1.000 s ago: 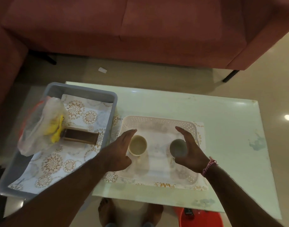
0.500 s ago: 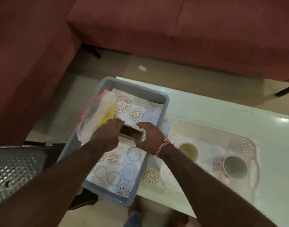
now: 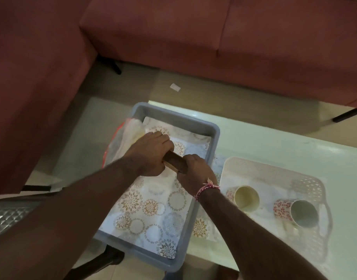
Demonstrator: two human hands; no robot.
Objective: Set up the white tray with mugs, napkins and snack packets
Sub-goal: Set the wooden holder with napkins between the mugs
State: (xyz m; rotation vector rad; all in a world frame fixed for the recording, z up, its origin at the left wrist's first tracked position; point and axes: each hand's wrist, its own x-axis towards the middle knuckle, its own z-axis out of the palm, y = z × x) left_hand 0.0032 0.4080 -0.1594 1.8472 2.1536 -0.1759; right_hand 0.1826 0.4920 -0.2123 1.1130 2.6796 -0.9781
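Note:
A brown wooden holder (image 3: 176, 162) is held over the grey bin (image 3: 213, 136). My left hand (image 3: 150, 153) grips its left end and my right hand (image 3: 194, 171) grips its right end. The bin is lined with patterned paper (image 3: 153, 207). A clear plastic bag with yellow contents (image 3: 124, 141) leans on the bin's left wall, partly hidden by my left hand. On the right, the white tray (image 3: 307, 181) holds two mugs: a cream one (image 3: 246, 199) and one with a red pattern (image 3: 299, 212).
The pale green table (image 3: 274, 144) carries the bin and the tray; the bin overhangs its left edge. A red sofa (image 3: 214, 37) wraps round the far and left sides. A metal-mesh seat (image 3: 7, 215) is at the lower left. A scrap of paper (image 3: 175, 87) lies on the floor.
Both hands left the mugs on the white tray, moved left into the grey bin and closed round the ends of the wooden holder. The view swung left with them.

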